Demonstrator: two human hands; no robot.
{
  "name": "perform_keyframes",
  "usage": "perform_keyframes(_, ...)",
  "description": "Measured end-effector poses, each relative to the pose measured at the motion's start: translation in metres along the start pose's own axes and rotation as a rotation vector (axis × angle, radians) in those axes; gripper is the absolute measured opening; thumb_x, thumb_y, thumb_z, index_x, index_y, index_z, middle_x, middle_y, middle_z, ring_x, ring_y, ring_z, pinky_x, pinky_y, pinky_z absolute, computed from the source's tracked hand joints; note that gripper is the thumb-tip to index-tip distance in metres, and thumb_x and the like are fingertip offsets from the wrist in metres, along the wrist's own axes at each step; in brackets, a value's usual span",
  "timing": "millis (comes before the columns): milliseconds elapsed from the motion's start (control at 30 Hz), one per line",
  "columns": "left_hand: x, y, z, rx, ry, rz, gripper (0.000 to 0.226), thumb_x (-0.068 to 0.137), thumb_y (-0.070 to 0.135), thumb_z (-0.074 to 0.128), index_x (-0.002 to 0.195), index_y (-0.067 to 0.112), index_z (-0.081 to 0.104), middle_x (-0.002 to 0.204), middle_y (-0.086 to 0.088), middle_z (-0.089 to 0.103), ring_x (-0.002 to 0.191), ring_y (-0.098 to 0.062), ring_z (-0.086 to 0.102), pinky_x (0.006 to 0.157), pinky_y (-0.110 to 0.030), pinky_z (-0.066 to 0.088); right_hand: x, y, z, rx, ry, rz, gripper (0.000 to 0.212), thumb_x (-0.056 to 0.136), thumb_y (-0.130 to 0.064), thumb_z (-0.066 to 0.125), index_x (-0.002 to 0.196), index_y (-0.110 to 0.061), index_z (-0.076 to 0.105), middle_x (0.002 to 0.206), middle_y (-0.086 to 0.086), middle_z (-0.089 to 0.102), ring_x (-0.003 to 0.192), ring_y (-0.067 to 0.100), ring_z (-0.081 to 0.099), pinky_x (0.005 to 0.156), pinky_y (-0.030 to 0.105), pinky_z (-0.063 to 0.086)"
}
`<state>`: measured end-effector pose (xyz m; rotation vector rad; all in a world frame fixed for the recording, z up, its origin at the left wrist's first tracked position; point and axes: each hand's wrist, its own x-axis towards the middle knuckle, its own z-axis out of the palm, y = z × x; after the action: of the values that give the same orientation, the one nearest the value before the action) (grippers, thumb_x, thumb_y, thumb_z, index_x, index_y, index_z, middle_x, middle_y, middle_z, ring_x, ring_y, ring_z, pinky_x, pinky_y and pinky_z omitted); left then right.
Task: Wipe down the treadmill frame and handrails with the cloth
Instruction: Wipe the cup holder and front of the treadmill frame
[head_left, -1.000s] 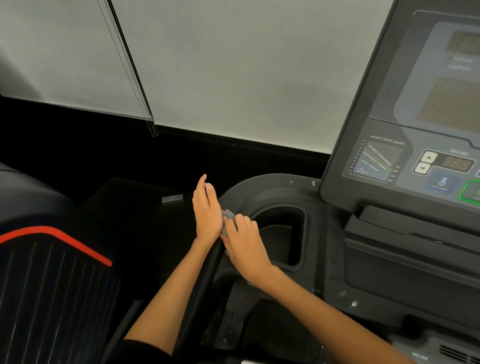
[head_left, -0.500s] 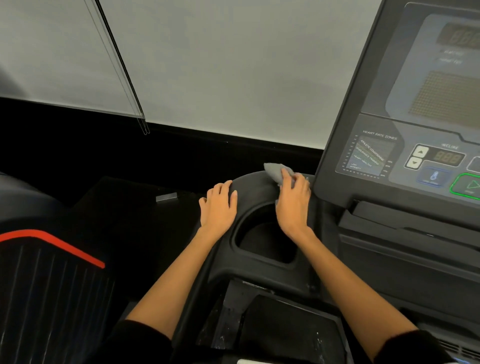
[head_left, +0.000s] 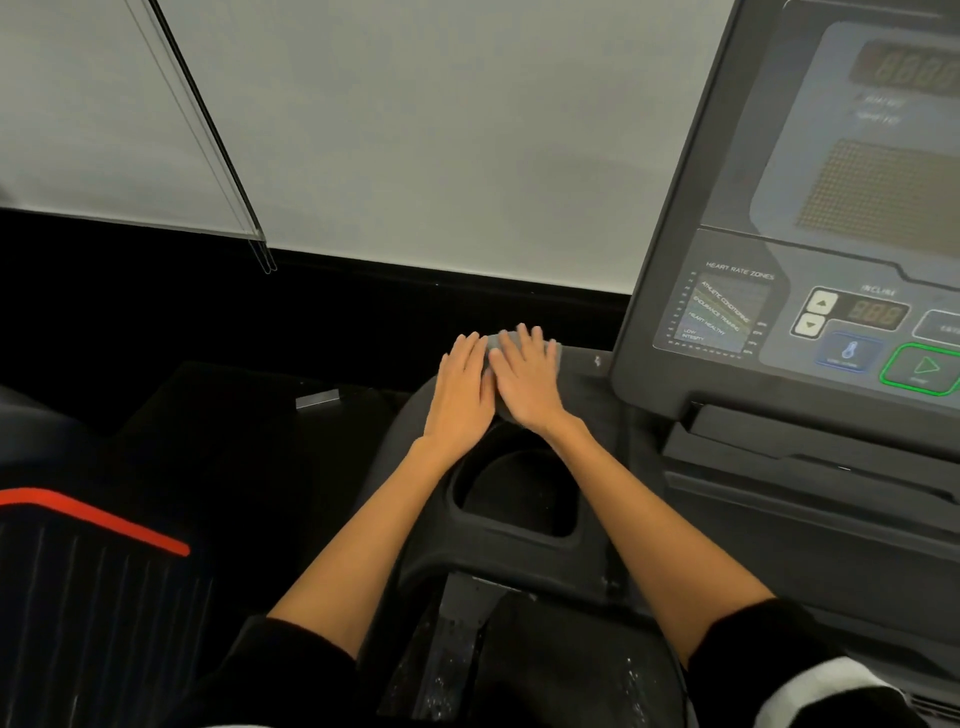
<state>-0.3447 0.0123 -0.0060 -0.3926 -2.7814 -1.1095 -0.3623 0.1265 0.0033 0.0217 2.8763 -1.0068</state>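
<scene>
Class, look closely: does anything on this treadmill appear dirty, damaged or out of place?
Yes: whitish specks and smears mark the dark panel below the cup holder, looking like dust or dried residue. Nothing appears broken.

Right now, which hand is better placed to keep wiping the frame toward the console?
Right. The right hand already presses flat on the grey cloth and sits nearer the console. The left hand lies beside it on the bare frame, farther away.
</scene>
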Motion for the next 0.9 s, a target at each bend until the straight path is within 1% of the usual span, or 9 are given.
perform_keyframes(100,0.006,0.009,0.007,-0.075,-0.147,0.028,0.065,0.1,0.022,0.043,0.151,0.006,0.006,0.16,-0.011,0.005,0.147,-0.018,-0.002,0.121,-0.037,0.005,-0.008,-0.007,-0.014,0.454,-0.127,-0.024,0.046,0.108,-0.025,0.022,0.152,-0.014,0.024,0.162,0.006,0.015,0.15,0.018,0.001,0.122,0.038,-0.004)
perform_keyframes(167,0.012,0.003,0.016,0.118,-0.218,0.091,0.072,0.1,0.037,0.037,0.151,0.005,-0.001,0.16,-0.014,-0.003,0.147,-0.021,-0.007,0.121,-0.04,0.002,-0.02,0.003,-0.026,0.7,-0.08,-0.029,0.043,0.107,-0.022,0.031,0.149,-0.015,0.034,0.156,0.001,0.032,0.144,0.01,0.024,0.121,0.032,0.018)
perform_keyframes(233,0.015,-0.001,0.023,0.344,-0.236,0.15,0.074,0.099,0.047,0.028,0.151,0.003,-0.001,0.159,-0.017,-0.001,0.147,-0.026,-0.005,0.12,-0.041,0.002,-0.035,0.021,-0.033,0.603,0.069,-0.111,0.038,0.103,-0.015,0.042,0.141,-0.013,0.047,0.142,-0.002,0.05,0.131,0.005,0.044,0.114,0.03,0.034)
perform_keyframes(300,0.018,0.001,0.024,0.408,-0.229,0.171,0.072,0.1,0.048,0.028,0.151,0.004,0.003,0.158,-0.019,0.006,0.147,-0.03,0.002,0.12,-0.04,0.002,-0.046,0.047,-0.03,0.338,0.19,-0.209,0.033,0.101,-0.009,0.046,0.133,-0.01,0.054,0.133,-0.001,0.057,0.126,0.009,0.049,0.11,0.036,0.039)
perform_keyframes(400,0.023,0.0,0.026,0.455,-0.173,0.229,0.069,0.098,0.051,0.026,0.151,0.009,0.014,0.152,-0.019,0.024,0.141,-0.032,0.02,0.118,-0.041,0.012,-0.063,0.081,-0.023,-0.111,0.198,-0.279,0.037,0.101,-0.017,0.049,0.137,-0.011,0.052,0.143,0.002,0.05,0.141,0.019,0.034,0.115,0.036,0.024)
perform_keyframes(467,0.028,-0.001,0.03,0.5,-0.136,0.249,0.071,0.095,0.055,0.017,0.149,0.011,0.023,0.145,-0.018,0.035,0.133,-0.03,0.032,0.114,-0.042,0.022,-0.075,0.09,-0.019,-0.25,0.178,-0.333,0.041,0.101,-0.02,0.05,0.14,-0.01,0.049,0.147,0.003,0.046,0.143,0.019,0.031,0.117,0.04,0.021)
perform_keyframes(567,0.037,0.002,0.037,0.498,-0.132,0.228,0.07,0.093,0.057,0.013,0.146,0.015,0.03,0.138,-0.014,0.042,0.125,-0.029,0.039,0.11,-0.042,0.027,-0.087,0.084,-0.012,-0.304,0.218,-0.347,0.044,0.099,-0.018,0.053,0.141,-0.006,0.046,0.143,0.009,0.05,0.137,0.023,0.041,0.117,0.042,0.028)
perform_keyframes(700,0.049,0.015,0.046,0.462,-0.154,0.197,0.056,0.099,0.051,0.03,0.144,0.018,0.033,0.135,-0.011,0.045,0.121,-0.028,0.041,0.108,-0.043,0.028,-0.094,0.076,-0.008,-0.326,0.292,-0.353,0.046,0.094,-0.013,0.061,0.136,0.0,0.05,0.135,0.016,0.055,0.128,0.029,0.051,0.111,0.041,0.038)
perform_keyframes(900,0.064,0.044,0.06,0.438,-0.316,0.287,0.051,0.1,0.048,0.03,0.145,0.025,0.031,0.143,-0.009,0.039,0.13,-0.027,0.033,0.112,-0.044,0.021,-0.098,0.071,-0.008,-0.314,0.323,-0.319,0.041,0.092,-0.008,0.06,0.132,0.001,0.053,0.131,0.016,0.057,0.126,0.027,0.052,0.11,0.035,0.037)
